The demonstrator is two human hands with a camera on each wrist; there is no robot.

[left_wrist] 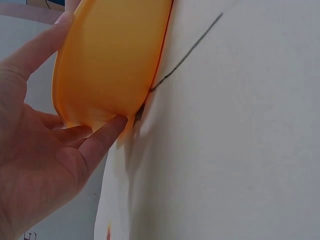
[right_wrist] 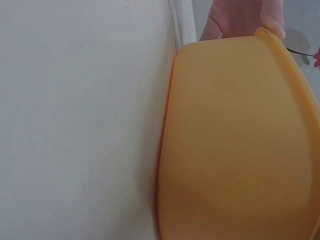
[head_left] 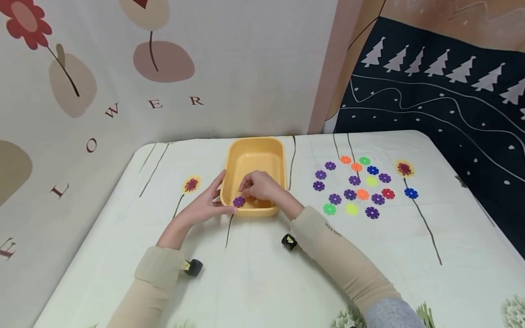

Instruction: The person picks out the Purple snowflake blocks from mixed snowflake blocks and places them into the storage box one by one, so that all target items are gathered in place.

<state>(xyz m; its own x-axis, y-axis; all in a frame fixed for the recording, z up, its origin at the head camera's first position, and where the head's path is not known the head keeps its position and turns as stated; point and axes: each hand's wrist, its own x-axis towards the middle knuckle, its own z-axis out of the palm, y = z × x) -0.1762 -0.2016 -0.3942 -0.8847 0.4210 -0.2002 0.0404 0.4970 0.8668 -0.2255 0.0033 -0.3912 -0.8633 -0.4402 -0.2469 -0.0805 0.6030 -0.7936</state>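
Observation:
A yellow plastic tub (head_left: 254,148) stands on the table in the head view. My left hand (head_left: 203,207) grips its near left corner, fingers along the left side and thumb by the front rim. In the left wrist view, fingers (left_wrist: 102,142) of that hand press the tub's outer wall (left_wrist: 112,60). My right hand (head_left: 260,186) reaches inside the tub with its fingers bent. At its fingertips a purple flower-shaped disc (head_left: 239,202) appears pinched, low in the near left corner. Only the tub's outer wall (right_wrist: 235,135) and part of the left hand show in the right wrist view.
Several flower-shaped discs in purple, orange, green, yellow, red and blue lie spread to the tub's right, among them a red disc (head_left: 388,194) and a green disc (head_left: 330,209). A printed white cloth (head_left: 246,273) covers the table. A patterned curtain (head_left: 254,68) hangs behind.

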